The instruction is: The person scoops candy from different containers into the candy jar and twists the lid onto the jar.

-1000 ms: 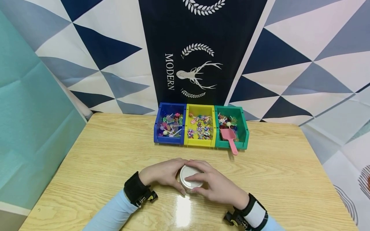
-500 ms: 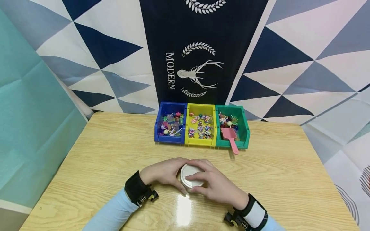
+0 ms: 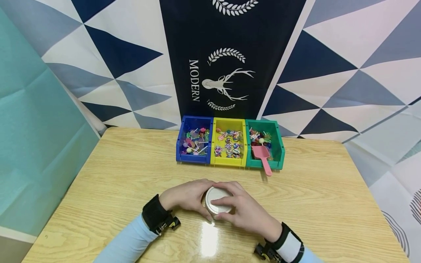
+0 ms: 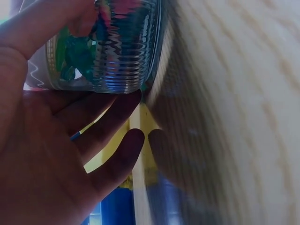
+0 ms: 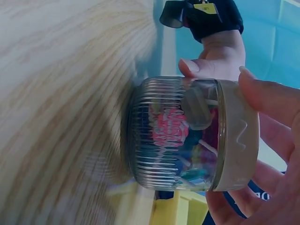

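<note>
A small clear ribbed glass jar (image 5: 159, 136) stands upright on the table, filled with colourful candy-like pieces. Its cream-white lid (image 3: 215, 201) sits on top. From the left, my left hand (image 3: 187, 197) holds the jar's glass body between thumb and fingers; in the left wrist view its lower fingers curl under the jar's side. My right hand (image 3: 248, 210) grips the lid's rim with thumb and fingers from the right, one finger lying over the lid's top. Part of the jar is hidden by both hands in the head view.
Behind the hands stand a blue bin (image 3: 193, 158), a yellow bin (image 3: 227, 162) and a green bin (image 3: 279, 151), joined in a row and holding small candies. A pink scoop (image 3: 262, 153) leans over the green bin's front. The wooden table (image 3: 115, 171) meets a patterned backdrop.
</note>
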`<state>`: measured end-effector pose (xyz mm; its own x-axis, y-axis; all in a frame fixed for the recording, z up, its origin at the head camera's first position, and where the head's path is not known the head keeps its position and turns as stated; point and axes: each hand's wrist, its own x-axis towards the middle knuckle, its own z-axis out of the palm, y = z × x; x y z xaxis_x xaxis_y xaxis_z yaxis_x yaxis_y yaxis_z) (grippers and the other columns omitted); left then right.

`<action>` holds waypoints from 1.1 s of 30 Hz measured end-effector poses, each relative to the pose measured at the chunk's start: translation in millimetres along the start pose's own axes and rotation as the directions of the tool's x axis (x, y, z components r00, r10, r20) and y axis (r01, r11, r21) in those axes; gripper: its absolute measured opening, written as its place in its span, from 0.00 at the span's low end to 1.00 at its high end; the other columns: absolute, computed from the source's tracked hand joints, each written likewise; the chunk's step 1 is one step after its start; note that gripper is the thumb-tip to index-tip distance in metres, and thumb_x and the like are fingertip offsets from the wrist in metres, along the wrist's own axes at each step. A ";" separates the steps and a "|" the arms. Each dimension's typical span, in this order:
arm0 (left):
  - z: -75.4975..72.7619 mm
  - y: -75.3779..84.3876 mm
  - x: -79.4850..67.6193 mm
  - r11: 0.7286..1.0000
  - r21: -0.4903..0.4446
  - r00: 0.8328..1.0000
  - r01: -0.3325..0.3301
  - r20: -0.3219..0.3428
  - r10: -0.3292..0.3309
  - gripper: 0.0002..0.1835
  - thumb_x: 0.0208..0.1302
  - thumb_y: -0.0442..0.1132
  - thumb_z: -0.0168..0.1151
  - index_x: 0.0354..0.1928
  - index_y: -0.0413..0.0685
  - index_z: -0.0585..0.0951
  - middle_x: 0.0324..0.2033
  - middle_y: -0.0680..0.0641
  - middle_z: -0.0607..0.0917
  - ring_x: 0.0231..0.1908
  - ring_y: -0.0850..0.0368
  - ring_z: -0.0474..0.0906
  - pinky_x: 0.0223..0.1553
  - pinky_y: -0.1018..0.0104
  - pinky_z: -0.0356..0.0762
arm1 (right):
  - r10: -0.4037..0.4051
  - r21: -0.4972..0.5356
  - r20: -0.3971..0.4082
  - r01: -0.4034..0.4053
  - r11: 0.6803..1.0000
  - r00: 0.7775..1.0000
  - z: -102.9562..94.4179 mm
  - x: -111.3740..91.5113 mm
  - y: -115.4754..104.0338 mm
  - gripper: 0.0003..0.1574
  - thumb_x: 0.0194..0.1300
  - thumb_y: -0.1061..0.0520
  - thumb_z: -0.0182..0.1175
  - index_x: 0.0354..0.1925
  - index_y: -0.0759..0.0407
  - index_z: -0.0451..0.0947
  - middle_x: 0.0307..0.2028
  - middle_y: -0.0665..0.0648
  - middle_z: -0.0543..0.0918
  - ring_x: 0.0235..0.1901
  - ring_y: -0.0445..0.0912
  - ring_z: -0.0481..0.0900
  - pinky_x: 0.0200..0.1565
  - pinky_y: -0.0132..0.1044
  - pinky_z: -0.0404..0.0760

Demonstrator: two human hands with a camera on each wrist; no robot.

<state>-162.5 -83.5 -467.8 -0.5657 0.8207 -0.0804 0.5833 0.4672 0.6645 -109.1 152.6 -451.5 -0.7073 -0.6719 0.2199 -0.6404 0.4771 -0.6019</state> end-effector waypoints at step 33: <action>4.9 2.4 6.0 0.993 0.113 0.998 0.033 -0.052 -0.027 0.47 0.37 0.65 0.81 0.61 0.58 0.76 0.46 0.61 0.80 0.45 0.68 0.74 0.46 0.69 0.75 | -0.056 -0.154 -0.039 0.050 0.987 0.998 0.5 0.2 -0.1 0.16 0.54 0.43 0.75 0.43 0.38 0.87 0.63 0.51 0.74 0.58 0.46 0.67 0.50 0.44 0.78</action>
<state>-161.6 -75.9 -470.3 -0.6108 0.7895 -0.0601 0.6263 0.5282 0.5733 -109.0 152.1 -451.8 -0.6812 -0.6752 0.2830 -0.7132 0.5246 -0.4649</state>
